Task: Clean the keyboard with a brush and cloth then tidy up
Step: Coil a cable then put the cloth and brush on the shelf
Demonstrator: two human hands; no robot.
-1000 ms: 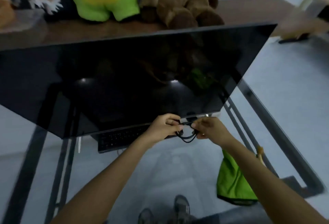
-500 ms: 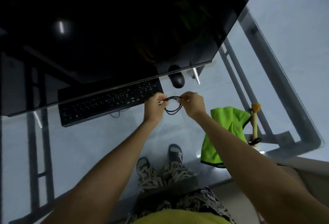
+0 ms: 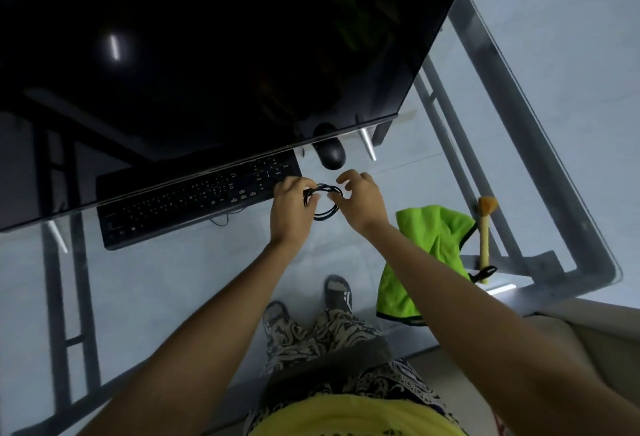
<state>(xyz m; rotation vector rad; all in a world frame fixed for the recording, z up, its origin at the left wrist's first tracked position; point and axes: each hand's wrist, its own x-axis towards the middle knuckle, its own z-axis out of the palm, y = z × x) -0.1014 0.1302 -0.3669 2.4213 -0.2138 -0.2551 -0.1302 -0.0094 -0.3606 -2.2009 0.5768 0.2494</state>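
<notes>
- Left hand [image 3: 291, 207] grips a coiled thin black cable [image 3: 323, 201] beside the black keyboard's [image 3: 194, 200] right end; right hand [image 3: 360, 200] apparently pinches the coil.
- A loosened pinch could let it spring apart.

Home desk: glass table [image 3: 540, 96], monitor [image 3: 225, 54], keyboard [image 3: 194, 200].

Bare glass desk [image 3: 180, 283] below and left of the left hand [image 3: 290, 208]. Keyboard [image 3: 194, 201] touching its far side, monitor [image 3: 225, 54] overhanging beyond. Mouse [image 3: 331, 155] just beyond the right hand [image 3: 363, 203]; cloth [image 3: 424, 259] and brush [image 3: 485, 238] near its right.
</notes>
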